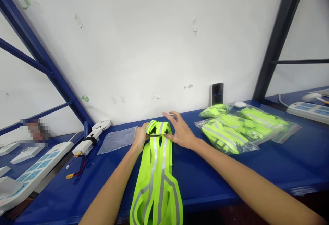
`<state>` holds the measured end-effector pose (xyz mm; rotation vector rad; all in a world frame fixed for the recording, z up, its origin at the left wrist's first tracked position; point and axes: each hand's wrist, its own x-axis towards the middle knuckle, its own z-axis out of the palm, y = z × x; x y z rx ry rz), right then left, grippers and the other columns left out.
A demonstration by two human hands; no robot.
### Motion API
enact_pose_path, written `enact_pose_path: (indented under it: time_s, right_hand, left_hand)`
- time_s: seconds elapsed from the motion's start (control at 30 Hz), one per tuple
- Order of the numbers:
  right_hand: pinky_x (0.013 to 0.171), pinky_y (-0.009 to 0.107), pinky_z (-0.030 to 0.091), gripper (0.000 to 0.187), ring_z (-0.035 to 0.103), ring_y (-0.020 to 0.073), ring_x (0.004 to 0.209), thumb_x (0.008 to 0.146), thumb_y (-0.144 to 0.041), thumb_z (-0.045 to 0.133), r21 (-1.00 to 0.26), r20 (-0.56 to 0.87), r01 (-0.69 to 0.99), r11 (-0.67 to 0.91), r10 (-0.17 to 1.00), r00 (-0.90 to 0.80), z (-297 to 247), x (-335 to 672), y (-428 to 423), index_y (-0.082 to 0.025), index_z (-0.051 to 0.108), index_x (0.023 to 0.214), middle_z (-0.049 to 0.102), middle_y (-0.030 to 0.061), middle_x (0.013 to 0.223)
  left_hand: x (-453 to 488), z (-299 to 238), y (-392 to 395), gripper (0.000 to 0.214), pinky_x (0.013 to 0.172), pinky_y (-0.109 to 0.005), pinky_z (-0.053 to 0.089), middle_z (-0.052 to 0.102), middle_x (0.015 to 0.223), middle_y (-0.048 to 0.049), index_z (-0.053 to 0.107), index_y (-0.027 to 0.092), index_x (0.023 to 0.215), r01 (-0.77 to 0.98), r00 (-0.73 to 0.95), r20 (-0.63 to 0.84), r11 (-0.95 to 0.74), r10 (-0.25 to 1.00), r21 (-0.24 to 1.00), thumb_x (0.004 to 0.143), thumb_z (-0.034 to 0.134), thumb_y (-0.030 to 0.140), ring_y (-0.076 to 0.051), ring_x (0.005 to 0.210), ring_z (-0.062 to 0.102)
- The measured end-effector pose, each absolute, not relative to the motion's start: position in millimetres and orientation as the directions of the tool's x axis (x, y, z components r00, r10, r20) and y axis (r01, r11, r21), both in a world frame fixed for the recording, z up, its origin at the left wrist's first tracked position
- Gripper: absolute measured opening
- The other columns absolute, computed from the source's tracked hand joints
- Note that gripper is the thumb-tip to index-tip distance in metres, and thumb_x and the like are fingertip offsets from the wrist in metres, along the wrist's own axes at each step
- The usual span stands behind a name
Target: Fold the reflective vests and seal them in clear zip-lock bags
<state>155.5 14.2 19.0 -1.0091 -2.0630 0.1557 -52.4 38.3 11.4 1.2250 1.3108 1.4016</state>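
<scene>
A neon yellow reflective vest (157, 170) with grey stripes lies lengthwise on the blue table (282, 163), its near end hanging over the front edge. My left hand (141, 136) grips the vest's far folded end from the left, fingers closed on the fabric. My right hand (178, 130) rests at the same end from the right, fingers stretched out, thumb touching the vest. An empty clear plastic bag (117, 139) lies flat just left of my left hand.
Several bagged neon vests (239, 129) are piled at the right. A dark phone (217, 94) leans on the white wall, a white puck (240, 104) beside it. A small white fan (89, 139) with wires and a power strip (33, 173) lie left; another strip (308, 110) sits far right.
</scene>
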Motion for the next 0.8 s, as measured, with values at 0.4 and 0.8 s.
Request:
enact_pose_path:
  time_s: [0.4,0.8]
  right_hand:
    - [0.086,0.033,0.047,0.035,0.063,0.0226,0.096,0.088,-0.047,0.053,-0.942,0.336,-0.130,0.311,0.888,-0.314,7,143,27,-0.017,0.068,0.098,0.071,0.0041,0.098]
    - [0.079,0.036,0.053,0.040,0.069,0.0204,0.077,0.062,-0.022,0.080,-0.824,0.223,-0.551,-0.131,0.820,-0.527,24,139,10,-0.015,0.068,0.099,0.073,0.0058,0.087]
  left_hand:
    - [-45,13,27,0.035,0.100,-0.038,0.038,0.055,0.119,-0.0088,0.059,0.021,0.109,0.428,0.132,0.509,-0.512,0.851,0.745,0.084,0.058,0.045,-0.026,0.121,0.047]
    - [-45,18,24,0.054,0.071,-0.030,0.053,0.070,0.103,-0.0103,0.059,0.014,0.120,-0.094,0.294,0.227,-0.208,0.928,0.974,0.076,0.072,0.043,-0.023,0.080,0.068]
